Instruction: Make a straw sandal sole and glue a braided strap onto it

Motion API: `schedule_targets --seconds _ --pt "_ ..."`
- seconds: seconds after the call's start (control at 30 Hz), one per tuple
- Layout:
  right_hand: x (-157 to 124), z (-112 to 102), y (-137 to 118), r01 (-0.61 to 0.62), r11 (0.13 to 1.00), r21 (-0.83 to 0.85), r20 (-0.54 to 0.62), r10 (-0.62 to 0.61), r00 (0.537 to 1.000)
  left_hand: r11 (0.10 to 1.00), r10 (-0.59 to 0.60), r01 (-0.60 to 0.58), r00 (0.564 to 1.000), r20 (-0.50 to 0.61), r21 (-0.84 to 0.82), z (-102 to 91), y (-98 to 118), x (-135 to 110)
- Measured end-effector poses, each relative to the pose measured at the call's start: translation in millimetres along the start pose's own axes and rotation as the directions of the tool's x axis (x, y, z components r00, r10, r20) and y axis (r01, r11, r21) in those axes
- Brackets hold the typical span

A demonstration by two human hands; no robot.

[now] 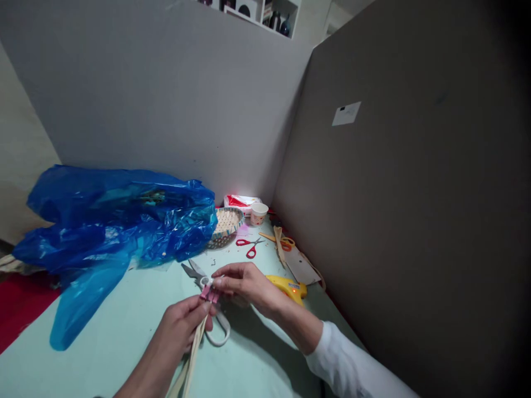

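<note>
My left hand [182,320] is closed around a bundle of long pale flat strips [194,348], which trail down toward the bottom edge. At the top of the strips is a small pink piece [211,294], possibly a bow or a clip; its exact kind is unclear. My right hand [246,284] pinches at the upper end of this pink piece, thumb and forefinger together. White-handled scissors [226,334] lie on the table beneath both hands, blades pointing up and left, their middle partly hidden. Just behind my right wrist sits a yellow glue gun [286,286], partly covered by the arm.
A large blue plastic bag [120,215] spreads over the left back. Behind the hands are a woven basket [228,221], a paper cup [259,213], a red-and-white packet [240,202] and red scissors [251,251]. Grey partitions [394,193] stand behind and right.
</note>
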State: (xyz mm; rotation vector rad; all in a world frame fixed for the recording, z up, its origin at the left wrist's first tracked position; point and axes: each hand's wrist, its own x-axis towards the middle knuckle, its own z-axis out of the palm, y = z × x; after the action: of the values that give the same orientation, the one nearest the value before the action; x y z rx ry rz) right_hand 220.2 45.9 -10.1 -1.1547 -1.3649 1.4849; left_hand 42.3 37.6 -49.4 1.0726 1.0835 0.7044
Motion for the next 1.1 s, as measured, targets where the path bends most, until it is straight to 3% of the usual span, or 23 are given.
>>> schedule_targets --seconds 0.23,0.47,0.63,0.93,1.1 --pt "50 -17 1 -0.028 0.952 -0.304 -0.080 0.003 0.997 0.998 -0.060 0.061 0.997 -0.043 0.025 0.4 27 46" --pt "71 -18 -1 -0.135 0.766 -0.629 -0.212 -0.002 0.977 0.979 -0.168 0.177 0.981 -0.098 0.098 -1.9 26 82" --pt "66 -10 -5 -0.149 0.673 -0.725 -0.210 -0.010 0.978 0.978 -0.162 0.171 0.983 -0.081 0.122 -7.8 18 82" --pt "35 -8 11 -0.097 0.635 -0.766 -0.176 -0.062 0.982 0.985 -0.117 0.111 0.992 0.039 0.132 -15.8 13 64" --pt "5 7 13 -0.080 0.519 -0.851 -0.160 -0.112 0.981 0.981 -0.119 0.112 0.992 0.034 0.157 -15.6 16 64"
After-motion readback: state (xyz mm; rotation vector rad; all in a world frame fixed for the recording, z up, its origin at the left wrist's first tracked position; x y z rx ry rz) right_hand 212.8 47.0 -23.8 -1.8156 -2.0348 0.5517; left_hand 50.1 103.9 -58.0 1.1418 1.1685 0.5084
